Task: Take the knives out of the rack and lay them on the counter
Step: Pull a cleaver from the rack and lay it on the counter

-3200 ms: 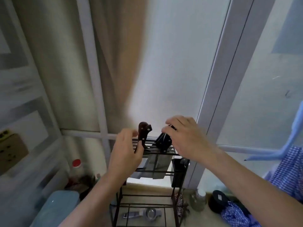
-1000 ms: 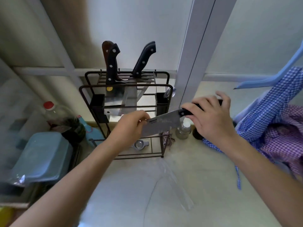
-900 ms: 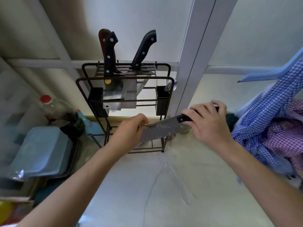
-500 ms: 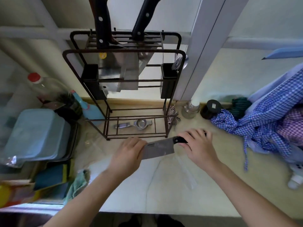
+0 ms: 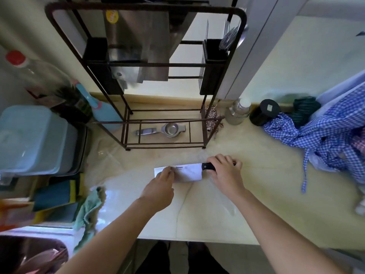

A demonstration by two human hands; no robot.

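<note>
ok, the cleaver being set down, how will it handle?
Cleaver: broad flat steel blade, so probably stiff and heavy for its size. Laid flat on the glossy counter it shouldn't roll but may slide. Right hand grips the handle; left hand steadies the blade.

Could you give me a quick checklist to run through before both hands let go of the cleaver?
1. Cleaver flat on counter: ok.
2. Right hand around the handle: ok.
3. Left hand on the blade's flat, clear of the edge: cannot tell.
4. Blade well back from the counter's front edge: ok.
5. Free counter space nearby for more knives: ok.
6. Rack emptied: not ok, blades remain.
</note>
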